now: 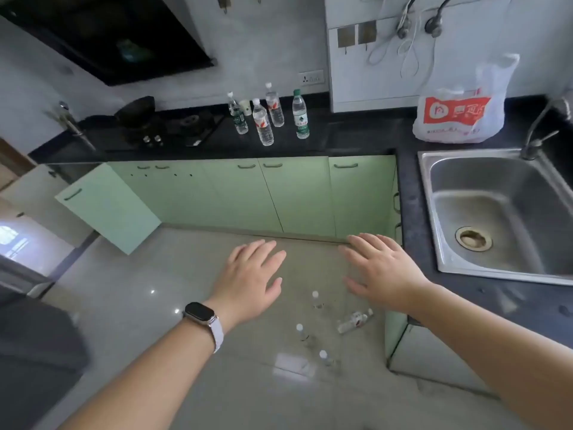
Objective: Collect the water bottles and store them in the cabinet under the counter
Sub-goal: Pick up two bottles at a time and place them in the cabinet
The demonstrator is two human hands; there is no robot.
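The pale floor [139,305] fills the lower view. The black bench [356,131] runs along the far wall and turns down the right side. Under it stands a row of green cabinets [297,193], all closed except one door [108,209] at the left end, which is swung wide open. A dark hood [108,38] hangs at upper left above the stove [167,128]. A steel sink [496,193] is set in the bench on the right, with a white-and-red bag [459,116] on the bench behind it. Two bare arms reach forward above the floor. The left grip [251,274] and the right grip [384,271] are both spread flat, palms down and fingers straight, holding nothing. Four bench bottles [263,124] stand upright in a loose cluster between the stove and the bag; the rightmost has a green cap. Four floor bottles [300,332] sit beneath the grips, near the bench corner. Three are upright, and the fourth lies on its side to their right. A dark watch [200,313] on a pale strap circles the left wrist. A small cup [247,107] stands by the wall among the bench bottles.
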